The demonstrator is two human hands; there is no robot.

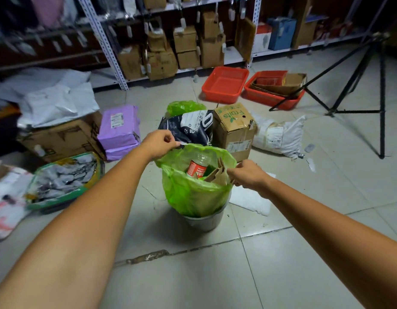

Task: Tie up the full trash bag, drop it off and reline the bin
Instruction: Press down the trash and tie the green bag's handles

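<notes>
Green trash bag sits in a grey bin on the floor, hiding all but the bin's lower wall. Left hand pinches the bag's far edge and right hand pinches its right edge. Red-labelled bottle and cardboard scraps inside are half buried, label unreadable.

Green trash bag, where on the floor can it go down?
Bare grey tiles lie nearer than the round grey bin, and to its right, before the black tripod. Behind the bin it's crowded: brown cardboard fruit box, dark printed pouch; purple wrapped parcels on the left.
</notes>
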